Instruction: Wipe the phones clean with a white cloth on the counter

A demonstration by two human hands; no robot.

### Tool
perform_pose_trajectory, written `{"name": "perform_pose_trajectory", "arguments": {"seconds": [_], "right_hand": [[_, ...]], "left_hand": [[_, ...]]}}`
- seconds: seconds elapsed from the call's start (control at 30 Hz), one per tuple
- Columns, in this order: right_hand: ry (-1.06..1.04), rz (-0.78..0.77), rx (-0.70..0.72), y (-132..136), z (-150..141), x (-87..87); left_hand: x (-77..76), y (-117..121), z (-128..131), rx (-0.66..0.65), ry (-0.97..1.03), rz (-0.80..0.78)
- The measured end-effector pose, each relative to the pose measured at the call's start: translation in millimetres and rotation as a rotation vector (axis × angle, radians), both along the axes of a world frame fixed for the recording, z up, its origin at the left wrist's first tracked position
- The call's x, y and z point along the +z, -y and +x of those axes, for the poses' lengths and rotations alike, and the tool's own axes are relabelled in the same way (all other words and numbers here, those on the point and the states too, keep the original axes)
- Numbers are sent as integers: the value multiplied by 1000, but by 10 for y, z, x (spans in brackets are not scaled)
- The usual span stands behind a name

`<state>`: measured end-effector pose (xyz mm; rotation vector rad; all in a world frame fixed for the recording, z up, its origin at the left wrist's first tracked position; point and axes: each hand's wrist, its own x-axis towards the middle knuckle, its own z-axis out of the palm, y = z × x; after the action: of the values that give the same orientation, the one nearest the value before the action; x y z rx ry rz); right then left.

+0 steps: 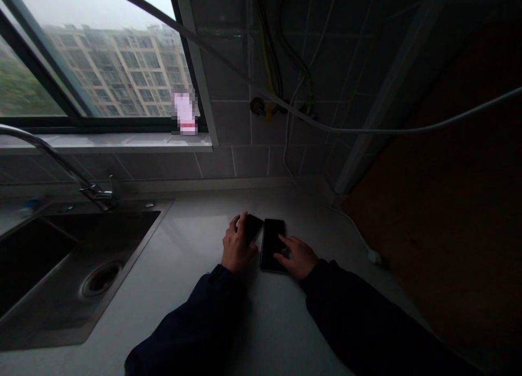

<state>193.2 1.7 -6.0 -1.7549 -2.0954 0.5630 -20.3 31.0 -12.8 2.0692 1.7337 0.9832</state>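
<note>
Two dark phones lie side by side on the pale countertop (196,289). My left hand (237,249) rests over the smaller, tilted phone (253,226), fingers curled on its near end. My right hand (297,256) lies on the larger black phone (272,244), fingers stretched flat across its right edge and screen. Both sleeves are dark. The room is dim.
A steel sink (61,272) with a drain and a curved tap (61,164) lies to the left. A window sill (122,142) holds a pink-white bottle (185,113). Cables and hoses hang on the tiled wall; a white cable (359,237) ends on the counter by a brown panel.
</note>
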Motion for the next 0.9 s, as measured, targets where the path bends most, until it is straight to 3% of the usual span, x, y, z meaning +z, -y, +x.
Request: {"name": "perform_pose_trajectory", "arguments": {"seconds": [0.47, 0.7, 0.9], "right_hand": [[-76, 47, 49, -11, 1, -34], [-100, 63, 57, -18, 10, -80], [-192, 94, 27, -27, -6, -39]], "left_hand": [[46, -9, -1, -14, 52, 63], [-16, -54, -35, -59, 66, 143], [49, -44, 14, -118, 290, 143]]}}
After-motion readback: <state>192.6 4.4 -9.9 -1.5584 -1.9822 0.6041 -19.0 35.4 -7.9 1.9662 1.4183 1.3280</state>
